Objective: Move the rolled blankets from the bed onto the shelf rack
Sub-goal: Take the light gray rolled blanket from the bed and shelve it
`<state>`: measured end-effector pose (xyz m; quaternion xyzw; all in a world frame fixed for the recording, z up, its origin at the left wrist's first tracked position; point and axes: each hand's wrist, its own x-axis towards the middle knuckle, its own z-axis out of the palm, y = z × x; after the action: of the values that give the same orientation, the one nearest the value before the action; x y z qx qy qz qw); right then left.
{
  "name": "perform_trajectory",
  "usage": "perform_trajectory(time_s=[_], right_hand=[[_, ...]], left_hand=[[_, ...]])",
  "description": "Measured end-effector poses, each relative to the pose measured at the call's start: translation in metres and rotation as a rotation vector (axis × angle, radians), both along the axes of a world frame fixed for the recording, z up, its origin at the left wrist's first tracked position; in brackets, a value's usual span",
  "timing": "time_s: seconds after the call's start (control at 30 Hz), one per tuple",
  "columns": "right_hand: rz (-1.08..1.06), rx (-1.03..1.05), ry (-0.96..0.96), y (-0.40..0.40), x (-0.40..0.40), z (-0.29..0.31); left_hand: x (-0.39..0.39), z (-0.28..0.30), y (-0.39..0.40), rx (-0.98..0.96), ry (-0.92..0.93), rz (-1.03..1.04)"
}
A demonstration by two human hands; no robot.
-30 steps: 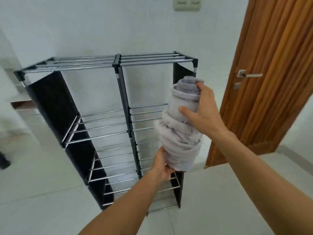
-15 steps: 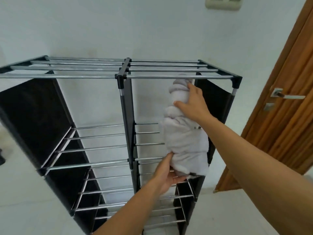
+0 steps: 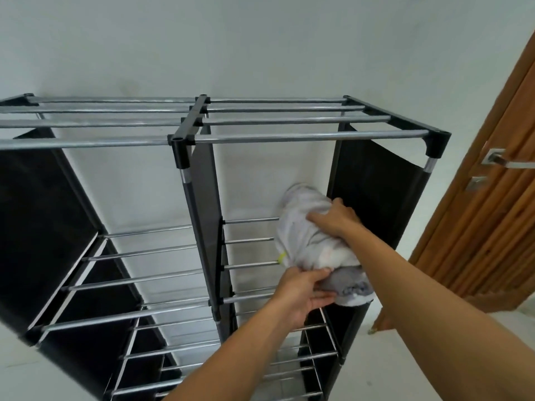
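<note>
No readable writing; a small yellow tag [image 3: 282,258] on the rolled blanket [image 3: 311,244], text too small. Blanket pale grey-white, lying on the rack [image 3: 289,137] second tier, right bay, against the black right side panel [image 3: 373,198]. Right hand [image 3: 335,219] grips its top; left hand [image 3: 304,290] clasps the near end from below.

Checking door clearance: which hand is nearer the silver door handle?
Right. The right hand rests on top of the rolled white blanket, closer to the silver door handle; the left hand grips the blanket's near end, lower and farther left.
</note>
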<state>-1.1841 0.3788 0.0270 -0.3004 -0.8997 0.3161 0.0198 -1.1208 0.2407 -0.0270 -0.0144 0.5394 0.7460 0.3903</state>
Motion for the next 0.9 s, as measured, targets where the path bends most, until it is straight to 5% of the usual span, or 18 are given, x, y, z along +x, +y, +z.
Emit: perform_trajectory(time_s=[0.33,0.47,0.67,0.9], right_hand=[[0.066,0.191,0.203,-0.02,0.041,-0.028],[0.035,0.112,0.289,-0.016,0.044,-0.025],[0.078,0.104,0.439,-0.025,0.095,-0.027],[0.179,0.253,0.104,-0.003,0.239,-0.061]], left_hand=[[-0.008,-0.012,0.007,-0.039,0.089,0.081],[-0.004,-0.017,0.004,-0.001,0.118,0.08],[0.033,-0.026,-0.025,-0.163,0.46,0.087],[0.088,-0.058,-0.015,-0.359,0.542,-0.531]])
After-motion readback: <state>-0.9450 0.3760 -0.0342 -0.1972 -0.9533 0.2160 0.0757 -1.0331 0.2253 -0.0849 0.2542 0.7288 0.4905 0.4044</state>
